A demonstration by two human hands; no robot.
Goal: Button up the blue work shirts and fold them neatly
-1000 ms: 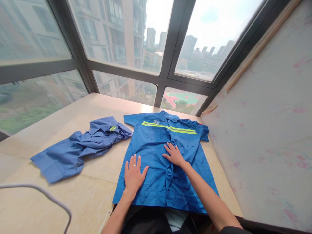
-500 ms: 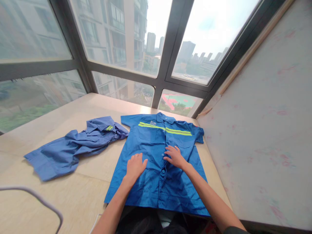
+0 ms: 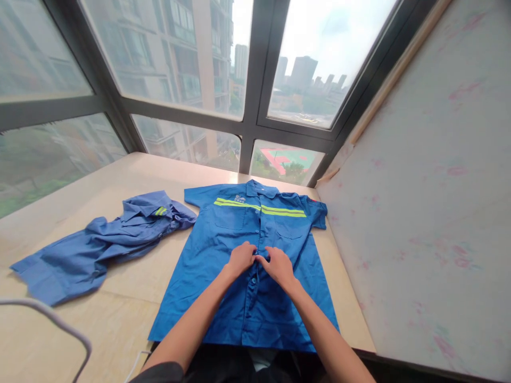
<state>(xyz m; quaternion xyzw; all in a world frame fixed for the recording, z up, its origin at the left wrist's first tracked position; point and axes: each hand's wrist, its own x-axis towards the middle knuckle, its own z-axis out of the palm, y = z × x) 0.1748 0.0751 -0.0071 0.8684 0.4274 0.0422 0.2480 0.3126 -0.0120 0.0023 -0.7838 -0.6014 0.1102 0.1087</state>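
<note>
Head view: a bright blue, short-sleeved work shirt with a collar and yellow-green chest bands [image 3: 265,300] lies front up on a pale wood-coloured counter [image 3: 147,284], its collar end away from the person and its hem at the counter's near edge. The left hand [image 3: 242,257] and the right hand [image 3: 279,264] meet over the shirt's button front, below its chest pockets, with their thumbs and fingertips close together.

The left grip is curled inward, fingers bent toward the front opening; the right grip is a loose, partly open curl, with a gap showing between thumb and forefinger. Whether either has cloth or a button pinched cannot be told, as the fingertips hide it. A small, round, blue button [image 3: 253,280] shows on the shirt just below the hands, where the front edge runs down in creases.

The step in hand looks like working at the shirt's front closure, perhaps a button. The next move seems to call for a fine fingertip pinch from both sides, keeping the two front edges lined up and the cloth from bunching.

Left of the shirt lies a rumpled, duller blue garment with a short yellow-green striped patch [image 3: 91,255]; its near end is close beside the shirt, contact unclear.
</note>
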